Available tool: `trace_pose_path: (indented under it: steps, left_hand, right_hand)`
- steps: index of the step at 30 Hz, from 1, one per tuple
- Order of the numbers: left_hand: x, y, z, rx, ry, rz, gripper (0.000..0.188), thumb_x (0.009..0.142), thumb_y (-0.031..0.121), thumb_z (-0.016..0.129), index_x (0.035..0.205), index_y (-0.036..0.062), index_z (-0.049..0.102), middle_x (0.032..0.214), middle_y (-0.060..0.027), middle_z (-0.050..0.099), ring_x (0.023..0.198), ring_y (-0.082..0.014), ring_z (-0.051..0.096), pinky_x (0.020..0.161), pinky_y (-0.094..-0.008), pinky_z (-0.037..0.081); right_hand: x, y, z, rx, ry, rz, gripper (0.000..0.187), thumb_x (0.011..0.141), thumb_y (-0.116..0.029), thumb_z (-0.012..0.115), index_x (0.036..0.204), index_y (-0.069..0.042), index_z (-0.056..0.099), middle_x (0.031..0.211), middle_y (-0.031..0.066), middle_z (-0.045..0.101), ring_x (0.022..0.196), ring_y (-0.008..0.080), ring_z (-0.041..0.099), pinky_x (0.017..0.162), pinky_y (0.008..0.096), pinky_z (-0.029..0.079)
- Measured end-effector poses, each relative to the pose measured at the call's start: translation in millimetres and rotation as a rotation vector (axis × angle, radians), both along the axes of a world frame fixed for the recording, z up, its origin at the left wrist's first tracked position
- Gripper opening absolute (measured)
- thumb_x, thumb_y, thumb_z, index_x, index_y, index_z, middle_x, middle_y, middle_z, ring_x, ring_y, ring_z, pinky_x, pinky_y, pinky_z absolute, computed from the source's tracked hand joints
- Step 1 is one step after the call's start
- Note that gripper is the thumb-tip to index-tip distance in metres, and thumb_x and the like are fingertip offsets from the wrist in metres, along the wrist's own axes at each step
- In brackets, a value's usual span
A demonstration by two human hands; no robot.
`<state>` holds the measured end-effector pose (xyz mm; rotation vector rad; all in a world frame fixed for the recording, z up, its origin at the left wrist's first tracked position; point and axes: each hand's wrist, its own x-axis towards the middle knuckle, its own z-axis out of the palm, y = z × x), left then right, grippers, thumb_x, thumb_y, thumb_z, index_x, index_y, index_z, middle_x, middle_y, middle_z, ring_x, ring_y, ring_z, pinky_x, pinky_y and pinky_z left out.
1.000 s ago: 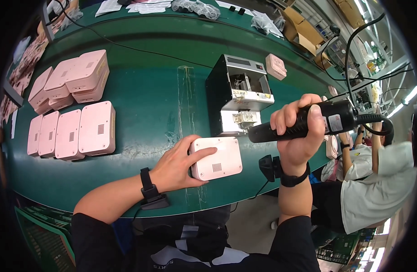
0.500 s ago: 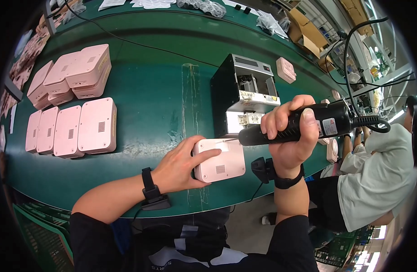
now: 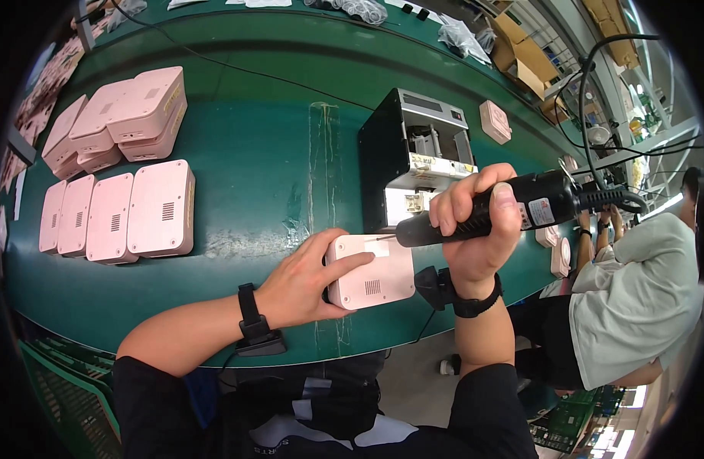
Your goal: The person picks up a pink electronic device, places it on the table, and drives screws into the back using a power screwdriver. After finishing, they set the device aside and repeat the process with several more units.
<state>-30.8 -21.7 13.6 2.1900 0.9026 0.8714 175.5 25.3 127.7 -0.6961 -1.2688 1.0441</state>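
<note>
My left hand [image 3: 302, 277] grips the left end of a pale pink plastic case [image 3: 394, 277], its thumb and fingers around the edge and one finger lying across the top. The case lies on the green table, with screw holes at its corners, a slotted vent and a white label facing up. My right hand [image 3: 478, 229] is wrapped around a black corded electric screwdriver [image 3: 531, 205], held tilted with its nose to the left. Its thin bit reaches over the case's upper part near the label; whether the tip touches a screw is too small to tell.
Behind the case stands a black and silver benchtop machine [image 3: 382, 153]. More pink cases [image 3: 160, 214] stand in a row and a stack on the left; another pink piece [image 3: 495, 122] lies beyond the machine. A cable [image 3: 589, 99] hangs at right, near a co-worker [image 3: 635, 298].
My right hand and the electric screwdriver have shifted slightly left, with the bit further over the case. My left hand keeps its hold on the case.
</note>
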Motion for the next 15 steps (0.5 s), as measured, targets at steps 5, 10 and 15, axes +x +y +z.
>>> trace_pose_path:
  steps: [5,10,15]
  left_hand:
    - [3.3,-1.9,5.0,0.006,0.006,-0.006,0.08,0.06,0.022,0.088,0.133,0.0196,0.057,0.133,-0.0183,0.044,0.116,-0.0384,0.053,0.096,-0.0437,0.05]
    - [13.0,-6.5,10.3,-0.015,0.041,-0.031,0.081,0.062,0.025,0.087,0.135,0.0206,0.053,0.132,-0.0191,0.043,0.119,-0.0385,0.051,0.097,-0.0453,0.049]
    - [43.1,10.7,12.2,-0.021,0.106,-0.158,0.08,0.063,0.027,0.086,0.136,0.0209,0.052,0.132,-0.0192,0.043,0.119,-0.038,0.051,0.097,-0.0453,0.049]
  right_hand:
    - [2.0,-0.5,8.5,0.009,0.015,-0.088,0.02,0.097,-0.026,0.047,0.099,-0.007,0.046,0.065,0.0056,0.049,0.049,0.0159,0.047,0.052,0.0347,0.045]
    - [31.1,-14.9,36.3,0.096,-0.029,-0.148,0.017,0.097,-0.023,0.051,0.097,-0.006,0.049,0.065,0.0065,0.051,0.05,0.0166,0.049,0.053,0.0353,0.045]
    - [42.1,1.6,43.5,0.135,-0.067,-0.233,0.018,0.097,-0.024,0.051,0.095,-0.006,0.05,0.065,0.0064,0.051,0.05,0.0166,0.05,0.053,0.035,0.045]
